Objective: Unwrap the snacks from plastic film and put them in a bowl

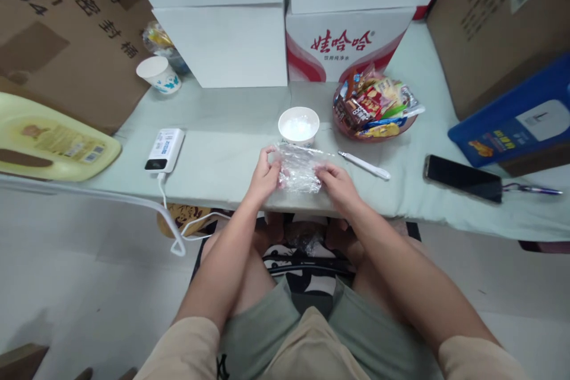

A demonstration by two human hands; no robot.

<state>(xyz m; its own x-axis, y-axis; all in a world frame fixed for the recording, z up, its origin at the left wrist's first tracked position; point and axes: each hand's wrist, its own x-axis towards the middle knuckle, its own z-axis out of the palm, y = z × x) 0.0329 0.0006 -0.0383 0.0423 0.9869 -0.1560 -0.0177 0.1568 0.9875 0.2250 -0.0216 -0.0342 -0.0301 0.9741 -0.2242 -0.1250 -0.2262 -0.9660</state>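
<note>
Crumpled clear plastic bag (299,167) sits at front edge of worktop (222,157), held between both hands. Left hand (266,175): fingers pinching bag's left side, thumb on top. Right hand (336,183): fingers curled, gripping bag's right side. Bag contents cannot be told.

White bowl (298,126) just behind bag, white contents inside. White utensil (364,165) lies right of right hand, apart from it. Basket of wrapped snacks (374,108) behind utensil. Dark phone (463,178) far right. Power bank (164,149) left, cable hanging over edge. Paper cup (158,74) at back left.
</note>
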